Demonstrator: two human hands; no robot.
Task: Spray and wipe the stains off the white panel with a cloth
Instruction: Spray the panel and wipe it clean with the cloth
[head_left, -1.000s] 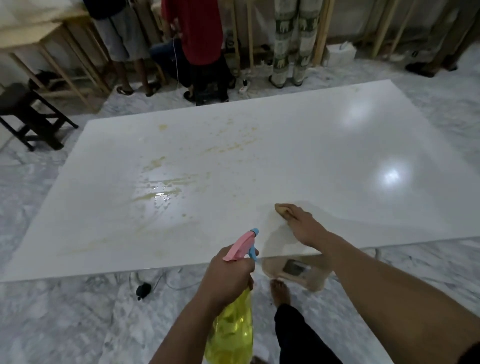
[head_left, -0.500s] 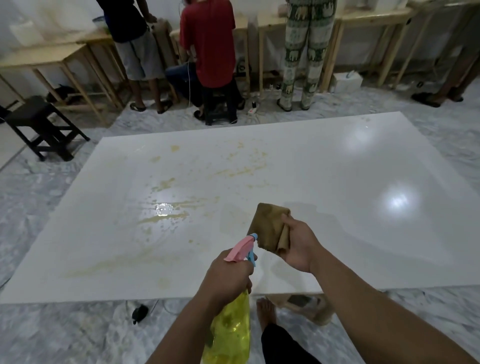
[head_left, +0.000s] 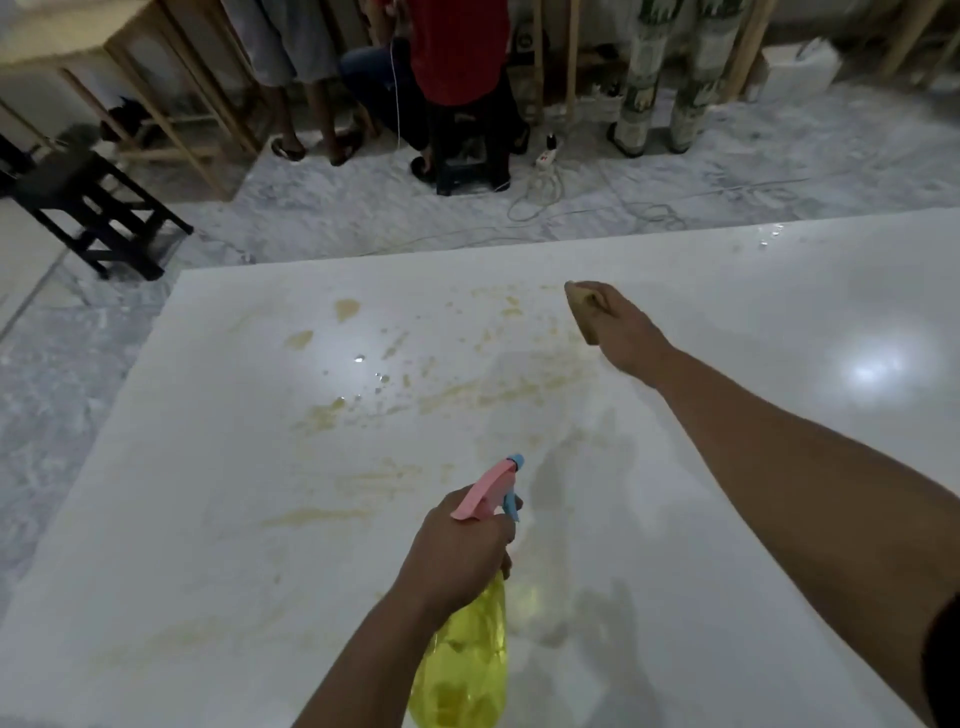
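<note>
A large white panel (head_left: 727, 322) fills the view, marked with yellowish-brown stains (head_left: 467, 389) and a few water drops across its middle. My left hand (head_left: 457, 556) grips a yellow spray bottle (head_left: 462, 670) with a pink and blue trigger head, held low over the panel's near part. My right hand (head_left: 618, 327) reaches far forward and presses a folded brown cloth (head_left: 582, 306) flat on the panel at the right end of the stains. Most of the cloth is hidden under my palm.
Several people stand or sit at wooden tables (head_left: 171, 104) beyond the panel's far edge. A black stool (head_left: 93, 208) stands at the far left on the marble floor. A power strip with white cables (head_left: 545, 166) lies behind the panel.
My right hand lifted the cloth off the panel's near edge, then carried it forward and set it down on the far stains. The view moved forward over the panel.
</note>
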